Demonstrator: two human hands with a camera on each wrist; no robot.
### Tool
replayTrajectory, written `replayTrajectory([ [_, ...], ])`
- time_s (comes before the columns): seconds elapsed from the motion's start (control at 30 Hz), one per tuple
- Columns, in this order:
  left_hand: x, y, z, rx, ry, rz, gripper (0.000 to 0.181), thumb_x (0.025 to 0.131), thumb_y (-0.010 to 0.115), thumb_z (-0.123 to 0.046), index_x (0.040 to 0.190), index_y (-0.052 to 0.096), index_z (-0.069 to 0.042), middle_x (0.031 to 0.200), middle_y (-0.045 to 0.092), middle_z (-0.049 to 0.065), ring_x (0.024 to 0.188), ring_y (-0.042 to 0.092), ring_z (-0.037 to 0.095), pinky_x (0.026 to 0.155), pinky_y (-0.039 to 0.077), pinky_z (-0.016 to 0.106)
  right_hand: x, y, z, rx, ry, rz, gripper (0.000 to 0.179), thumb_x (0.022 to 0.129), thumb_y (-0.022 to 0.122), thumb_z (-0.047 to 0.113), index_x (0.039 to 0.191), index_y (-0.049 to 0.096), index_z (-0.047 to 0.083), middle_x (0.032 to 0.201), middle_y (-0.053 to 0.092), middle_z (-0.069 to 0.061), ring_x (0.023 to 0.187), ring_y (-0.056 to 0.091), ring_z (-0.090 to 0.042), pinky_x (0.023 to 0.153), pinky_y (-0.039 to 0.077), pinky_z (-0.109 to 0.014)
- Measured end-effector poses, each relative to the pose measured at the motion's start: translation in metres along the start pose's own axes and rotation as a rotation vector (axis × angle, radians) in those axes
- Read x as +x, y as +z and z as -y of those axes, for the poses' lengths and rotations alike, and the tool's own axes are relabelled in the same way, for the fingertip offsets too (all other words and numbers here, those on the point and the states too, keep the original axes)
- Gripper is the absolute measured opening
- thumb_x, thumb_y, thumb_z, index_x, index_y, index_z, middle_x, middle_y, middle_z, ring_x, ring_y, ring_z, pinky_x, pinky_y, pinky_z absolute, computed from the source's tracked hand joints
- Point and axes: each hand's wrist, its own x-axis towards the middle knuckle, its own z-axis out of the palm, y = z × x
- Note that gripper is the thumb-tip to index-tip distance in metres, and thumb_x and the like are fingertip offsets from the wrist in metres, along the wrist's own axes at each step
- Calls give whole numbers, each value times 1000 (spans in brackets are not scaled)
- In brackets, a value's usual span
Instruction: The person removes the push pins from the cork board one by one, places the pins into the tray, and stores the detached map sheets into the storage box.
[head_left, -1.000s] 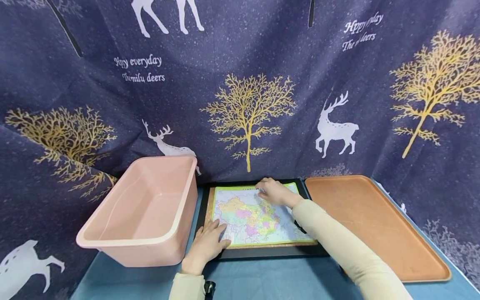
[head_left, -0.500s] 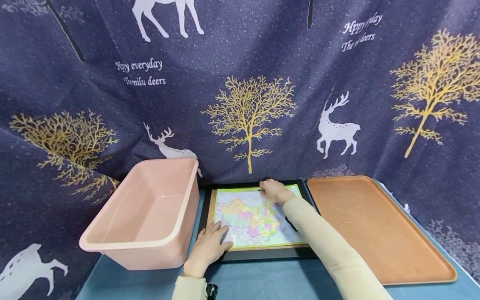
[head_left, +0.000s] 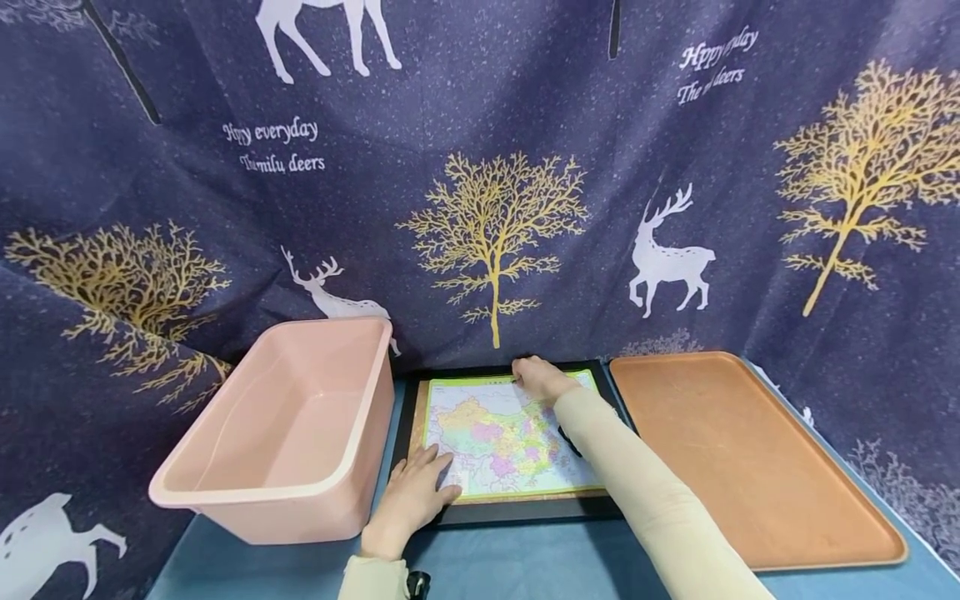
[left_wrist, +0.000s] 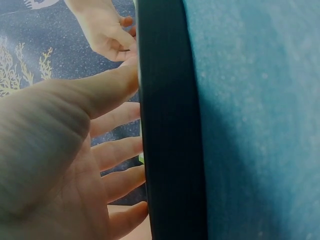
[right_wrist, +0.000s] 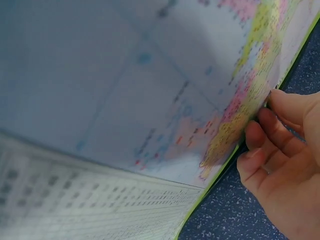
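A colourful map sheet point(head_left: 480, 433) with a yellow-green border lies on a black-framed brown board point(head_left: 517, 509) in the head view. My left hand point(head_left: 412, 498) rests at the lower left corner of both, fingers spread. In the left wrist view its fingertips point(left_wrist: 125, 182) lie along the inner side of the black frame point(left_wrist: 170, 120). My right hand point(head_left: 542, 379) is at the map's top edge, near the middle. Its fingers curl and the thumb tip point(right_wrist: 282, 102) meets the yellow-green edge in the right wrist view. Whether it pinches something small there I cannot tell.
A pink plastic tub point(head_left: 345, 492) stands left of the board, close to the left hand. To the right lies a brown tray point(head_left: 750, 467), partly behind the right sleeve point(head_left: 637, 492). Blue cloth point(head_left: 525, 558) covers the table; a patterned dark curtain point(head_left: 525, 100) hangs behind.
The right hand has drawn its fingers together at the map's top edge, and its forearm has swung left and lower. The left hand has stayed at the corner.
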Motion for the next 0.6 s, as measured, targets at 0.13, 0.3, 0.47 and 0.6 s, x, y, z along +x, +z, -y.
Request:
replayTrajectory([
  [0.13, -1, 0, -1, -10, 10, -7, 54, 88, 72, -32, 135, 59, -7, 145, 45, 21, 138, 32, 44, 111, 21, 63, 1, -1, 1, 11, 29, 14, 28, 101, 42, 1, 76, 34, 13, 72, 25, -2, 62, 21, -17, 61, 23, -32],
  [0.3, -1, 0, -2, -8, 15, -9, 55, 88, 73, -31, 135, 59, -7, 145, 45, 21, 137, 33, 44, 110, 21, 64, 2, -1, 4, 22, 37, 24, 27, 102, 42, 2, 77, 38, 11, 70, 28, -3, 62, 23, -17, 60, 24, -33],
  [0.47, -1, -1, -1, 5, 13, -4, 55, 89, 72, -32, 135, 59, -7, 145, 45, 21, 137, 33, 44, 110, 22, 63, 4, 3, 6, 6, 38, 28, 21, 104, 43, 6, 84, 50, 10, 74, 41, -3, 65, 36, -16, 62, 33, -33],
  [0.6, -2, -1, 0, 4, 4, 2, 55, 89, 72, -33, 136, 58, -7, 145, 45, 21, 138, 33, 43, 110, 22, 63, 7, 6, 6, 15, 54, 42, 21, 105, 41, 9, 88, 53, 10, 75, 46, -6, 64, 38, -16, 61, 36, -34],
])
